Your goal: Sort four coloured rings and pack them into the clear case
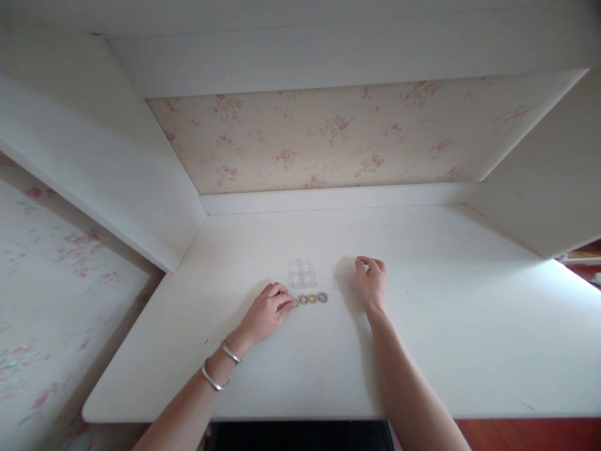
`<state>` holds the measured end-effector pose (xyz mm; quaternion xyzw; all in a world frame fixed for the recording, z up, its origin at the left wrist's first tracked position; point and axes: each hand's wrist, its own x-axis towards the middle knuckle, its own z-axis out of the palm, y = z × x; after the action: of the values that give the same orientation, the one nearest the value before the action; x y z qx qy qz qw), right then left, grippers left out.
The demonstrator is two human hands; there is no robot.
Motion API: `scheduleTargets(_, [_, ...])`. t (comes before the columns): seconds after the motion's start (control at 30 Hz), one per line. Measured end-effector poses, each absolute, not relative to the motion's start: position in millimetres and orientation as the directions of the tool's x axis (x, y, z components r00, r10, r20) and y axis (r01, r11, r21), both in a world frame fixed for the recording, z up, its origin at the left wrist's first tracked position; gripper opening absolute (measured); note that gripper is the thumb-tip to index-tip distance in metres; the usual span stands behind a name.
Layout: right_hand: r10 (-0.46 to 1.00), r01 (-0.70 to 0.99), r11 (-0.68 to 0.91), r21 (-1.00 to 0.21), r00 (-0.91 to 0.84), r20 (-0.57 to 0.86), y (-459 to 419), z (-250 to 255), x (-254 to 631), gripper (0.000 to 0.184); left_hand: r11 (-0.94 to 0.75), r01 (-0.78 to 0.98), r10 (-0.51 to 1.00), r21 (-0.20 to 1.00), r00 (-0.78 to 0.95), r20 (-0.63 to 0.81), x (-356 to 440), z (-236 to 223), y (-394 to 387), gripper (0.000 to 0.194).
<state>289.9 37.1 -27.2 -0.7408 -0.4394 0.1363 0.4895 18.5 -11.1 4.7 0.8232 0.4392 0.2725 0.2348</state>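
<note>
My left hand [269,309] pinches a small green ring [296,303] at the left end of a short row on the table. Beside it lie a pink ring [303,299], a yellow ring [313,299] and a greyish-purple ring [323,297]. Just behind the row rests a clear plastic box [303,274] with divided compartments. My right hand [370,279] is closed, its fingers curled together; what they hold, if anything, is hidden. A flat clear piece [337,277], perhaps a lid, lies partly in shadow to the left of that hand.
The white table [446,338] has a raised back edge and a white panel [103,156] on the left. Another panel [539,156] stands on the right, with a shelf [328,53] overhead. Something black [300,436] is below the front edge.
</note>
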Motion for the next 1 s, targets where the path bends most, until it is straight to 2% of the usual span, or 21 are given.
scheduleTargets(0.17, [0.786,0.509,-0.139,-0.85,0.579,0.218,37.9,-28.4,290.7,0.037,-0.41,0.582,0.899,0.703,0.386,0.205,19.1,9.6,-7.0,0.023])
scheduleTargets(0.4, [0.8,0.509,-0.119,-0.853,0.558,0.221,37.3,-28.3,291.1,0.039,-0.398,0.549,0.907,0.735,0.357,0.225,25.9,10.1,2.3,0.024])
scheduleTargets(0.67, [0.802,0.515,-0.123,-0.848,0.556,0.221,38.7,-30.4,292.4,0.037,-0.424,0.6,0.902,0.679,0.348,0.256,36.7,5.8,24.5,0.023])
scheduleTargets(0.87, [0.805,0.519,-0.122,-0.846,0.551,0.222,38.7,-31.4,292.6,0.036,-0.392,0.607,0.916,0.691,0.329,0.23,29.2,6.7,18.1,0.023])
scheduleTargets(1.0, [0.806,0.523,-0.117,-0.844,0.547,0.227,38.2,-30.8,291.6,0.036,-0.431,0.63,0.891,0.647,0.409,0.195,20.9,7.7,0.3,0.02])
